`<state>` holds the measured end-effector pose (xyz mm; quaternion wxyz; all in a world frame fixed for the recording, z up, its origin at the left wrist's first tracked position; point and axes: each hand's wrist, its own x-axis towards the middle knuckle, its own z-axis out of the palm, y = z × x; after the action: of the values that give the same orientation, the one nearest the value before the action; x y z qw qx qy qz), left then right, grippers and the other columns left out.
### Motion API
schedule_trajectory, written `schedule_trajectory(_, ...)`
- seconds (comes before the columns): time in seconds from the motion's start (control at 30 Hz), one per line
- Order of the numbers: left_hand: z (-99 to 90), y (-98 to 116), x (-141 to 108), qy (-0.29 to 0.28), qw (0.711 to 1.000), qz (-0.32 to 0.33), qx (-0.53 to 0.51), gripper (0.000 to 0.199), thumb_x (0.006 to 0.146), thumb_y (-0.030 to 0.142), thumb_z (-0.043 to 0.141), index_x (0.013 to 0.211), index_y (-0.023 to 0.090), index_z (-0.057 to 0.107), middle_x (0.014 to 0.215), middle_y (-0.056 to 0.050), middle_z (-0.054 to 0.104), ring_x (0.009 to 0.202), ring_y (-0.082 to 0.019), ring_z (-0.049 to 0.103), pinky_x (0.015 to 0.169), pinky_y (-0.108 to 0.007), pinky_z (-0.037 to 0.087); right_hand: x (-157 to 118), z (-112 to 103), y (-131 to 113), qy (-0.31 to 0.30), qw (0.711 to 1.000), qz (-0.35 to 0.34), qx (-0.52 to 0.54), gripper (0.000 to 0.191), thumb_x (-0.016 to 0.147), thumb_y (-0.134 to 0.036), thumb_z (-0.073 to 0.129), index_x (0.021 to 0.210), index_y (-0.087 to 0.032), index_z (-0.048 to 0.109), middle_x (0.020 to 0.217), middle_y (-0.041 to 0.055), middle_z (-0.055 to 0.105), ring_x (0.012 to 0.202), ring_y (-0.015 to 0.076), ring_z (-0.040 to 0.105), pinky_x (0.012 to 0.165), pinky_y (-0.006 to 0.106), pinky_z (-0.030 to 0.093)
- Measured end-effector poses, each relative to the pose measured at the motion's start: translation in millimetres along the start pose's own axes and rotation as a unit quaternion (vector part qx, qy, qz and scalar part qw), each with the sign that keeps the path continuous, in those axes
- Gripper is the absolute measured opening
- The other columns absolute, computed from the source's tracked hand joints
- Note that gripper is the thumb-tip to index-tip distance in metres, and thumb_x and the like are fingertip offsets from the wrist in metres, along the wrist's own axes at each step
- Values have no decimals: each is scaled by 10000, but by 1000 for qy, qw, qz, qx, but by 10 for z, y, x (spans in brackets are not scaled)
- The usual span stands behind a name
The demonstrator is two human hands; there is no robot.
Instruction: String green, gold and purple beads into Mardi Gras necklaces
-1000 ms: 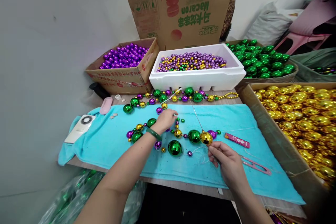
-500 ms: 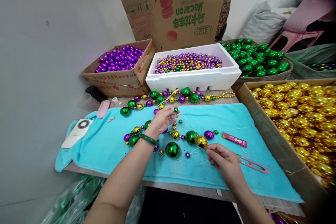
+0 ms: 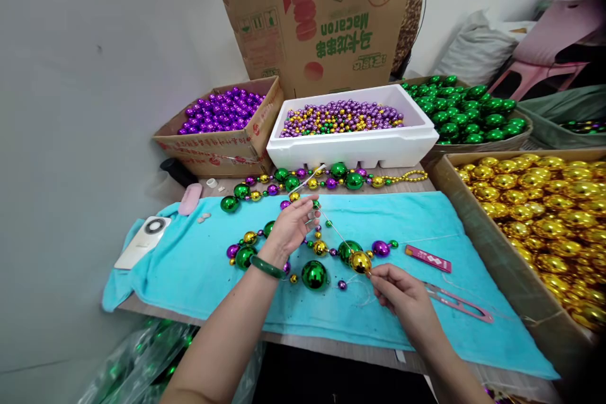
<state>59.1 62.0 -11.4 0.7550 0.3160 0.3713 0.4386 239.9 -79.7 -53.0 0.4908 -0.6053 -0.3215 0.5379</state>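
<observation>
My left hand (image 3: 294, 225), a green bangle (image 3: 266, 267) on its wrist, pinches a small green bead (image 3: 315, 204) at the fingertips. A thin string (image 3: 334, 225) slants from there down to a shiny gold bead (image 3: 360, 262). My right hand (image 3: 400, 290) has thumb and forefinger closed beside that gold bead, seemingly on the string end, which is mostly hidden. Behind the gold bead rests a big green bead (image 3: 349, 251), with a purple bead (image 3: 380, 248) to its right. Another large green bead (image 3: 314, 275) lies on the turquoise towel (image 3: 199, 278) between my arms.
A finished-looking bead strand (image 3: 331, 183) lies behind the towel. Around it stand a purple-bead carton (image 3: 213, 154), a white foam box (image 3: 353, 146) of small beads, and a gold-bead carton (image 3: 492, 265). Pink thread snips (image 3: 466, 306), a red packet (image 3: 428, 259) and a phone (image 3: 142, 243) lie on the towel.
The view has shifted a little. My right hand and the gold bead have moved slightly left relative to the towel. My left hand still pinches the small green bead.
</observation>
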Motion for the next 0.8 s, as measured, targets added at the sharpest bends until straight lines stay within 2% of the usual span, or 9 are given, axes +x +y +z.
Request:
schedule_trajectory(0.37,-29,-16,18,20,998,42,37,310,652,187,727,951,163,651,789,3,576,723,-87,572,659,-226,461,12,-2,-2,1,1000,13,4,275,580,-408,670,661,-152,613,496,-23,490,456,92,423,435,215,312)
schedule_trajectory(0.43,-24,-27,11,26,995,73,59,375,631,174,734,993,184,637,828,7,575,735,-81,562,664,-219,454,10,9,-23,6,1000,21,4,281,566,-411,674,652,-151,612,484,-24,483,449,92,418,428,215,305)
schedule_trajectory(0.53,9,-62,-33,28,988,115,97,573,587,137,750,1125,226,572,860,17,577,728,-69,546,662,-206,445,16,22,-18,6,1000,25,5,291,557,-418,683,646,-151,610,481,-22,484,450,93,420,423,214,301)
schedule_trajectory(0.63,10,-72,-64,-12,987,68,145,710,591,175,761,1240,244,483,877,-3,599,731,-94,568,663,-234,461,40,22,41,2,1000,19,10,312,572,-436,690,674,-152,613,505,-13,508,458,98,436,413,211,298)
schedule_trajectory(0.7,-56,-27,-26,-10,976,42,212,592,643,261,734,1197,216,530,914,-41,621,759,-123,589,665,-260,475,59,8,86,2,1000,9,17,331,591,-455,694,705,-155,613,528,-7,523,467,104,453,404,208,302)
schedule_trajectory(0.73,-114,17,15,11,964,47,260,494,679,302,701,1143,196,573,928,-59,632,771,-135,596,667,-270,480,67,-3,104,3,1000,5,21,341,596,-465,698,715,-157,611,539,-6,528,473,107,463,400,207,307)
schedule_trajectory(0.8,-271,134,130,87,911,91,392,337,750,348,613,1038,174,630,928,-73,657,777,-147,606,676,-281,488,78,-30,122,7,1000,-2,27,362,595,-484,712,718,-161,604,552,-5,532,482,111,475,393,203,318)
